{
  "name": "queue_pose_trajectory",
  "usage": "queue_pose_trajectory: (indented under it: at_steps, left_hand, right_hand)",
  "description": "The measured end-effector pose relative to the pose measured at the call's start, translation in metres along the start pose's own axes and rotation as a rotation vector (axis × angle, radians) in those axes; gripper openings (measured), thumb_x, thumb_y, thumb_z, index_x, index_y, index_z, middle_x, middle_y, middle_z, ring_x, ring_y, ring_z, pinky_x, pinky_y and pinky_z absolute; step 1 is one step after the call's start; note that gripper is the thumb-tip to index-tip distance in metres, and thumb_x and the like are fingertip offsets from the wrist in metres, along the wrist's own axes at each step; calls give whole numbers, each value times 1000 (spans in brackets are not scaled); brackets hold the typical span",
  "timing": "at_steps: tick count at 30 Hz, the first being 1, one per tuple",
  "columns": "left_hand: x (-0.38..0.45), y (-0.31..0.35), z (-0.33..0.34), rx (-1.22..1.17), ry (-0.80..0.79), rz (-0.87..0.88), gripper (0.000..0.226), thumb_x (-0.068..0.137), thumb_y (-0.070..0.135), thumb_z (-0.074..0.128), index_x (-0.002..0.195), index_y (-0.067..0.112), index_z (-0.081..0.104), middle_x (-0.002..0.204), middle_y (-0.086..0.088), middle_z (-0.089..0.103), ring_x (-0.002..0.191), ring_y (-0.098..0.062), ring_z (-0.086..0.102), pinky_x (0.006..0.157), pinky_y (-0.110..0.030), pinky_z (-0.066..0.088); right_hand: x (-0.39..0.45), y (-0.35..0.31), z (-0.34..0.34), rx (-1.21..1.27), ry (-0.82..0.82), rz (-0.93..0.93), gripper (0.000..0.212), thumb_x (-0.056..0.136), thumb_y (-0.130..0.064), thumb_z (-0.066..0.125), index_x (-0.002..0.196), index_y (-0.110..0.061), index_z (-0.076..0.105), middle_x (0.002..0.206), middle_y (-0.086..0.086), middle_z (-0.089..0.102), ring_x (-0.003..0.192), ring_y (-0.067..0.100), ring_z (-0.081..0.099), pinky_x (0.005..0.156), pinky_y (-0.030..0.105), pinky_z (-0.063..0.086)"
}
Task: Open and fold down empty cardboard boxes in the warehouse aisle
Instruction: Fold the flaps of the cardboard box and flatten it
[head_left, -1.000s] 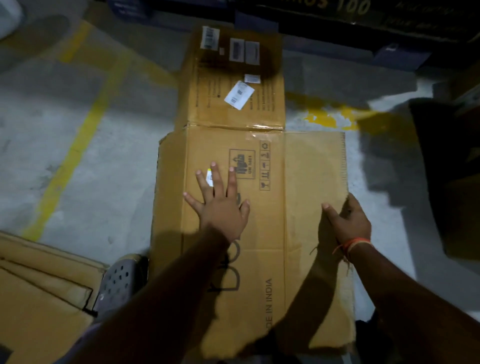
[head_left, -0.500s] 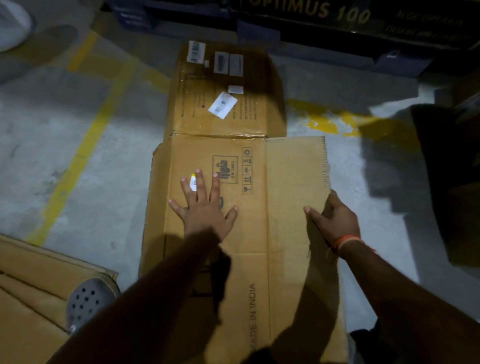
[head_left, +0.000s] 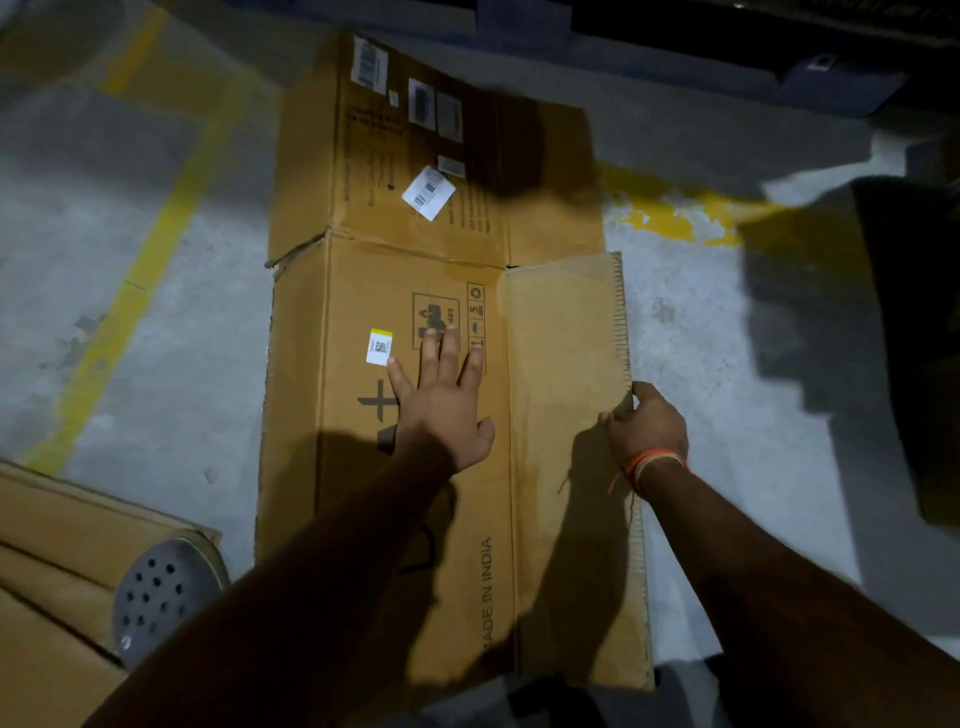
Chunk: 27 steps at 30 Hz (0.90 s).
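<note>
Sliding toward 1 o'clock, the left hand (head_left: 444, 410) presses flat, pinning the box (head_left: 363, 467), while the right hand (head_left: 647, 428) grips its 3 o'clock flap (head_left: 566, 395) for folding.

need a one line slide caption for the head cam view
Left hand pressed flat on a flattened cardboard box on the floor while the right hand grips the edge of its side flap.

The flattened brown cardboard box (head_left: 415, 467) is showing dark printed handling symbols, black lettering, white barcode labels (head_left: 428, 192) and a white sticker with a yellow top band (head_left: 380, 347). The grey concrete floor (head_left: 197, 364) is carrying worn yellow painted lines (head_left: 130, 291). An orange thread band (head_left: 649, 462) is circling the right wrist.
</note>
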<state>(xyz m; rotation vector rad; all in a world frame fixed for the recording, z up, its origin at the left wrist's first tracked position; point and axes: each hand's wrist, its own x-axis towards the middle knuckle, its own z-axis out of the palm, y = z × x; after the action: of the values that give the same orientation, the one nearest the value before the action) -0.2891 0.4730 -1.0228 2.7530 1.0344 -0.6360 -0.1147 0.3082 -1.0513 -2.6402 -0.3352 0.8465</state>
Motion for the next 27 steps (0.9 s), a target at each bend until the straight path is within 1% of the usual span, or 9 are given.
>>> queue_pose_trajectory:
  at_steps: [3,7,11,13,15,18,21,24,27]
  left_hand:
    - [-6,-9,1,31,172,-108,85,92,48,46,162,17,10,168,-16,-17,154,-40,-12,115,-74,11]
    - [-22,-37,11,11,322,-265,85,90,57,49,160,17,22,169,-21,-2,155,-43,-1,113,-75,14]
    - [-24,-43,7,-7,295,-251,89,87,61,52,160,18,23,170,-17,-2,156,-40,-1,111,-71,21]
    - [-25,-41,-1,-119,323,-286,90,86,56,56,159,14,24,169,-18,-1,156,-37,2,111,-70,23]
    - [-28,-45,-7,-294,415,-295,89,88,49,58,159,10,21,170,-16,-3,156,-35,6,113,-67,24]
    - [-36,-63,-21,-617,589,-341,88,94,39,64,161,6,18,170,-14,0,154,-33,19,118,-43,28]
    - [-44,-93,-17,-769,464,-469,89,97,43,63,160,2,16,169,-17,10,153,-33,23,117,-29,21]
    - [-52,-118,8,-778,248,-490,98,94,66,53,163,10,12,169,-16,11,155,-34,14,125,-44,16]
    - [-55,-126,21,-782,224,-494,105,85,82,43,163,22,5,170,-10,8,156,-32,9,123,-60,15]
  right_hand:
    - [2,8,2,8,2,61,41,87,-29,74,123,-16,60,110,15,70,106,36,63,93,45,54]
    - [6,21,0,17,0,143,36,86,-36,75,114,-17,63,110,12,71,112,37,60,97,42,50]
    - [4,25,2,-27,-93,164,67,75,-49,81,129,-18,56,123,15,60,117,39,56,100,48,51]
    - [-4,29,6,81,-170,232,79,69,-51,86,131,-15,51,124,16,54,110,38,58,93,50,55]
    - [-15,33,11,93,-244,256,76,72,-49,86,126,-11,50,118,15,57,103,34,59,87,47,57]
    - [-25,41,17,64,-277,266,65,74,-47,85,115,-9,52,107,12,61,94,30,61,78,40,55]
    - [-28,41,19,-13,-262,247,57,72,-54,83,99,-5,69,87,11,71,77,28,69,74,39,60]
    - [-35,33,13,-78,-242,196,46,75,-53,81,79,-8,76,69,8,72,59,24,70,66,34,59]
    - [-42,29,7,-124,-186,162,46,77,-52,80,68,-8,74,57,7,70,53,25,69,70,39,60]
